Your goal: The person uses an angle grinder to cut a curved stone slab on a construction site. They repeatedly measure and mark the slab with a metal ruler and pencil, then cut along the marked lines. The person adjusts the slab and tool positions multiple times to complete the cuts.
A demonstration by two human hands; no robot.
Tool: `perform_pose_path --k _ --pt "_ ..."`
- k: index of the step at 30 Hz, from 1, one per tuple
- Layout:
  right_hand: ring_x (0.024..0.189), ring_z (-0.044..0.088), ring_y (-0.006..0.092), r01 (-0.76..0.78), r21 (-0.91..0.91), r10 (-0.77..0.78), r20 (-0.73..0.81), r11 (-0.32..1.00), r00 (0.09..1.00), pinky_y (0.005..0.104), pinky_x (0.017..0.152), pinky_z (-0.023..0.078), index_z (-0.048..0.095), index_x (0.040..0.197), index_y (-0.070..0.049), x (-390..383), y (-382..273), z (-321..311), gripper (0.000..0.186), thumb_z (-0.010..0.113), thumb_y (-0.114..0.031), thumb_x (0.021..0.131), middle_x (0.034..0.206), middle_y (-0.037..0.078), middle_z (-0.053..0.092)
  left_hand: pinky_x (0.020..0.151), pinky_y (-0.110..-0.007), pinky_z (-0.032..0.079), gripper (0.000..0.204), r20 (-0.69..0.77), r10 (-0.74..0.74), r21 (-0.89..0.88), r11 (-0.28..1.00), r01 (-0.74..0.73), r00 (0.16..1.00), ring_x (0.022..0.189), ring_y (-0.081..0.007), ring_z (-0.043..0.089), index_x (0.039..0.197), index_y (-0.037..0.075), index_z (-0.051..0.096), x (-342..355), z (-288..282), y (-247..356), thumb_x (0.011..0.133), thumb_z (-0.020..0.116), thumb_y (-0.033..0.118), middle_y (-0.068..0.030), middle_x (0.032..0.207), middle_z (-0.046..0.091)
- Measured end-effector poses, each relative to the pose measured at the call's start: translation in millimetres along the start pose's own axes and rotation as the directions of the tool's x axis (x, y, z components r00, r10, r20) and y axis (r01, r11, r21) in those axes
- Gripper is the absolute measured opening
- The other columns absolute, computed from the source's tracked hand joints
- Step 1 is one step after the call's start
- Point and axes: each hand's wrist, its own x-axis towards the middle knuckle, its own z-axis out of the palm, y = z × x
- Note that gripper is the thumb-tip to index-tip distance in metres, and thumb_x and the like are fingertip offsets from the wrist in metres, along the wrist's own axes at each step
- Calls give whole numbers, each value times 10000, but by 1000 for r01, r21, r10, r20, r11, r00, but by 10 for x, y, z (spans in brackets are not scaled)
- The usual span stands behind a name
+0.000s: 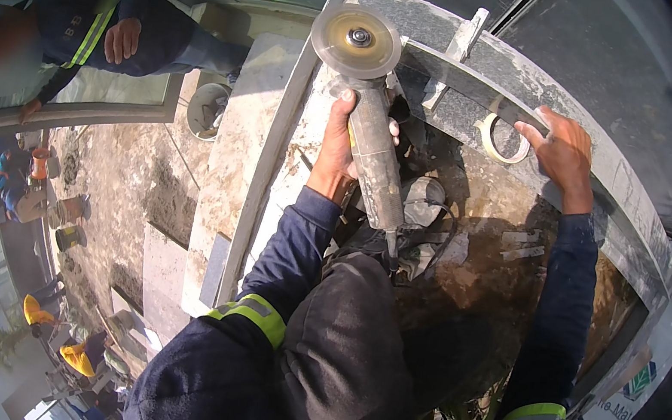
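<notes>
My left hand [337,145] is wrapped round the dusty body of an angle grinder [378,160]. The grinder's round cutting disc [344,53] points away from me, above the corner of a stone ledge, and its cord end hangs toward my knees. I cannot tell whether the disc is spinning. With thumb and fingers, my right hand [568,153] pinches the right end of a thin grey stone strip [476,83]. Just below that end is a roll of tape [486,135]. A short pale piece [466,34] lies across the ledge behind the strip.
Grey stone slabs [622,214] frame the pit of dirt [478,249] before me; a cable [441,248] lies there. Left of me, a co-worker [146,29] leans near a bucket [207,110]. A glass panel [606,85] rises behind the ledge. Other people are farther left.
</notes>
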Motion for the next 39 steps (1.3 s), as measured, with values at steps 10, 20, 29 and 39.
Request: perform_pose_path --k 10,20,29,39 --pt "995 703 347 44 0 -44 -22 999 999 457 882 537 757 1201 -68 -11 57 39 577 777 -539 868 1046 186 756 634 -375 655 726 -11 56 16 998 -56 998 764 -255 734 1350 -35 521 10 55 -35 964 618 572 -149 1133 664" --pt "1086 693 347 27 48 -31 80 998 996 449 934 529 721 1266 -62 43 -14 -57 634 798 -523 839 1186 170 742 647 -419 609 781 89 242 36 969 -246 966 804 -295 675 1478 54 449 -198 205 353 933 651 575 -160 1297 594" --pt "1058 715 333 20 -18 -18 74 1000 997 449 893 562 659 1367 -125 -7 -55 -166 714 827 -516 794 1210 126 736 622 -411 598 787 207 259 -41 966 -256 943 765 -292 669 1523 71 381 -320 672 501 960 622 565 -210 1332 581" --pt "1317 560 349 -13 -9 11 -188 1000 982 575 1171 353 571 1477 -204 -366 189 -103 803 802 -585 809 1396 159 602 697 -445 627 747 289 79 71 992 -104 954 838 -316 692 1440 23 461 -48 1107 -11 937 701 520 -168 1231 612"
